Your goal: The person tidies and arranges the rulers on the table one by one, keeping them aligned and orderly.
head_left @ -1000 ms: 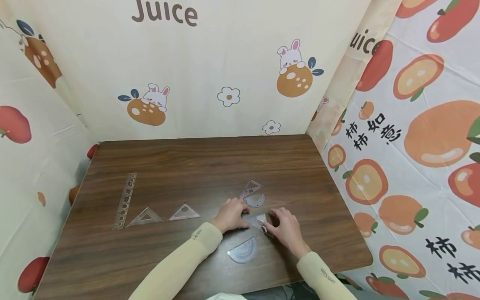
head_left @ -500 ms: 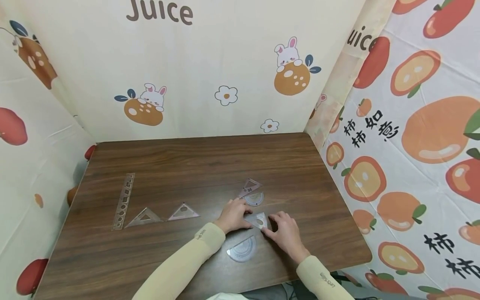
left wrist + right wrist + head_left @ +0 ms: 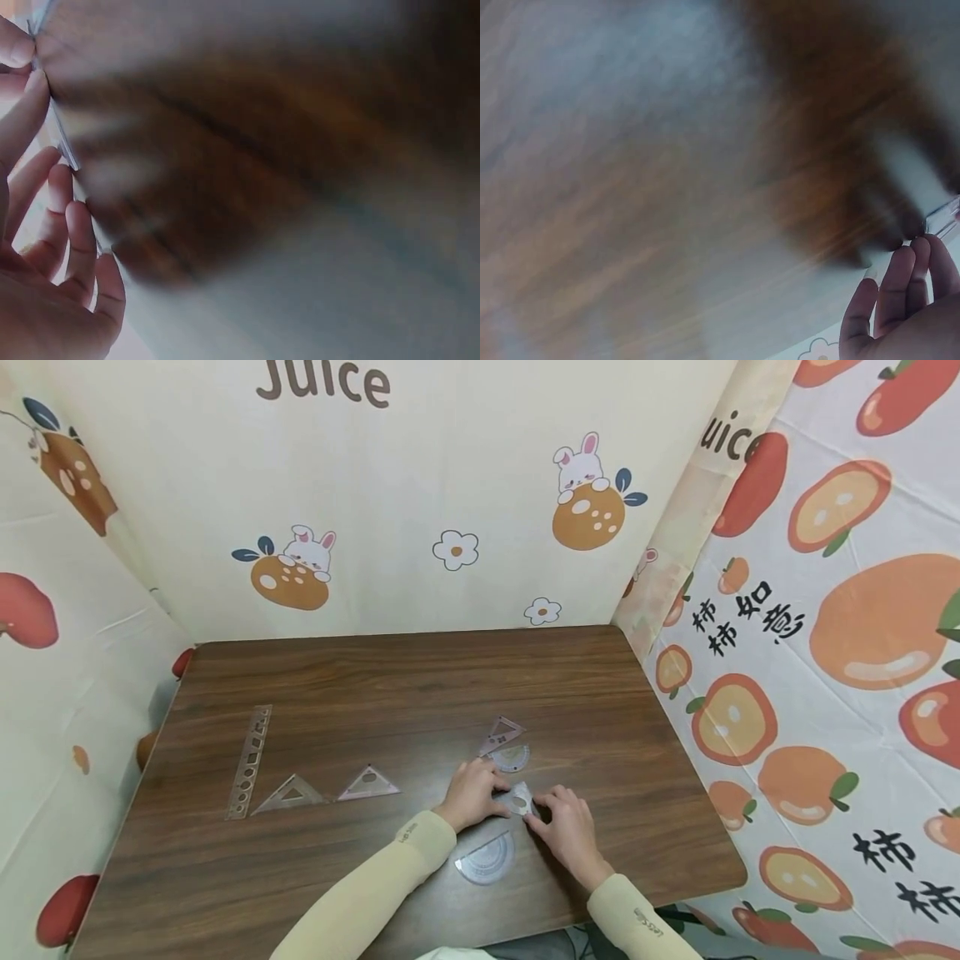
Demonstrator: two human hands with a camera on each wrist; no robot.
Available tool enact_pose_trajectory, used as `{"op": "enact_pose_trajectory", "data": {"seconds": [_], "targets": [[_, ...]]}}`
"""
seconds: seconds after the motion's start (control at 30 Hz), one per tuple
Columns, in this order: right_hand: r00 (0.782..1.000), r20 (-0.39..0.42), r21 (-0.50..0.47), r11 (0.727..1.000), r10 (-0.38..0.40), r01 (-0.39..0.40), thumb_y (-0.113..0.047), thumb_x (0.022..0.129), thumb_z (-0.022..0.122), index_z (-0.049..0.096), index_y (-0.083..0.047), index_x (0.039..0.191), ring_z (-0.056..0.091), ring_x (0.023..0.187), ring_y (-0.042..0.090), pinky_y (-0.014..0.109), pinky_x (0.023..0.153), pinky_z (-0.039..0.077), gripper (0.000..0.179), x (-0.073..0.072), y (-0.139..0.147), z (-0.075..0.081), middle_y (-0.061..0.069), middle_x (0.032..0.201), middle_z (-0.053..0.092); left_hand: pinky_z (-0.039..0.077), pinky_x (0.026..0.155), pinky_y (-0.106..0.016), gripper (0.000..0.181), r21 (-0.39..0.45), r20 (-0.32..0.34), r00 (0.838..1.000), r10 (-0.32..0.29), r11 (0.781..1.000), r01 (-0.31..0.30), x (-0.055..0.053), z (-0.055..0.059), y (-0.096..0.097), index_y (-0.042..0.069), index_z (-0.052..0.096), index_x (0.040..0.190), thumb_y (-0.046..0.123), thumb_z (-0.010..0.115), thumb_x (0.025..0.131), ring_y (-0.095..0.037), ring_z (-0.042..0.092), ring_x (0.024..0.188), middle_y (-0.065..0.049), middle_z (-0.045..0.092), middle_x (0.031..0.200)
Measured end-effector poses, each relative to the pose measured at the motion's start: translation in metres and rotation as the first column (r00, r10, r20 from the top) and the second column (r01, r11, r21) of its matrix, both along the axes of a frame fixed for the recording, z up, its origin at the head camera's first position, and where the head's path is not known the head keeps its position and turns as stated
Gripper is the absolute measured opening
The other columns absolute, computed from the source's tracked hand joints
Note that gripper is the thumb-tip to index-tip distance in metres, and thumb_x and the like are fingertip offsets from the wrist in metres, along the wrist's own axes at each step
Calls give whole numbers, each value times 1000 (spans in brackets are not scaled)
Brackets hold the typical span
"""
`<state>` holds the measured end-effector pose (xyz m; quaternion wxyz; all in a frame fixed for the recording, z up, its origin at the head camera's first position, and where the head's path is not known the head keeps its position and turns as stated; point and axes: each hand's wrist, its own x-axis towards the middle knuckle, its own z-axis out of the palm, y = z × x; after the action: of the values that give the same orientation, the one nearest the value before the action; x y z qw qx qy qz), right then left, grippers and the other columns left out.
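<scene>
Between my two hands in the head view lies a clear set square (image 3: 519,798) with a hole in it. My left hand (image 3: 472,795) pinches its left edge between thumb and fingers. At the right edge, my right hand (image 3: 567,828) holds it with thumb and forefinger. In the left wrist view the left fingers (image 3: 66,217) lie along a thin clear edge. The right wrist view shows the right fingers (image 3: 896,289) near a clear edge at the border. A small protractor (image 3: 513,759) and a small set square (image 3: 501,737) lie just beyond; a larger protractor (image 3: 487,858) lies nearer me.
On the left of the brown wooden table (image 3: 390,693) lie a clear ruler (image 3: 249,762) with cut-out shapes, a set square (image 3: 291,793) and another set square (image 3: 368,783). Printed cloth walls (image 3: 450,460) stand behind and at both sides.
The set square between my hands has turned, and less of it shows. My left hand has shifted slightly right, closer to the right hand. The other pieces have stayed where they were.
</scene>
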<state>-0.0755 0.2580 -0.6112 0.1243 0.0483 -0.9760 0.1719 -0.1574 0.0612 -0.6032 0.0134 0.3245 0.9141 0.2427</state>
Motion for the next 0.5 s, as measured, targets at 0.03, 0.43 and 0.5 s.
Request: {"op": "enact_pose_trajectory", "data": {"seconds": [0.03, 0.43, 0.5], "targets": [[1000, -4, -14, 1000, -4, 4, -27, 75, 92, 81, -9, 98, 64, 87, 23, 42, 78, 48, 31, 0, -1, 0, 3, 92, 70, 42, 79, -32, 43, 17, 8, 1000, 9, 1000, -9, 1, 0, 0, 24, 83, 103, 43, 94, 65, -17, 63, 98, 5, 75, 102], [999, -31, -71, 997, -13, 11, -20, 74, 92, 79, -10, 96, 65, 87, 22, 42, 79, 48, 28, -2, -3, -2, 1, 92, 71, 42, 81, -33, 38, 139, 93, 993, 74, 987, -87, 3, -7, 0, 20, 83, 99, 34, 95, 66, -16, 64, 92, 6, 78, 98], [999, -35, -74, 997, -9, 6, -19, 74, 92, 79, -10, 96, 65, 87, 22, 42, 79, 48, 28, -4, -2, -2, 1, 92, 71, 42, 80, -34, 39, 149, 100, 992, 79, 984, -94, 3, -4, 0, 19, 83, 100, 34, 95, 66, -16, 64, 92, 5, 78, 98]]}}
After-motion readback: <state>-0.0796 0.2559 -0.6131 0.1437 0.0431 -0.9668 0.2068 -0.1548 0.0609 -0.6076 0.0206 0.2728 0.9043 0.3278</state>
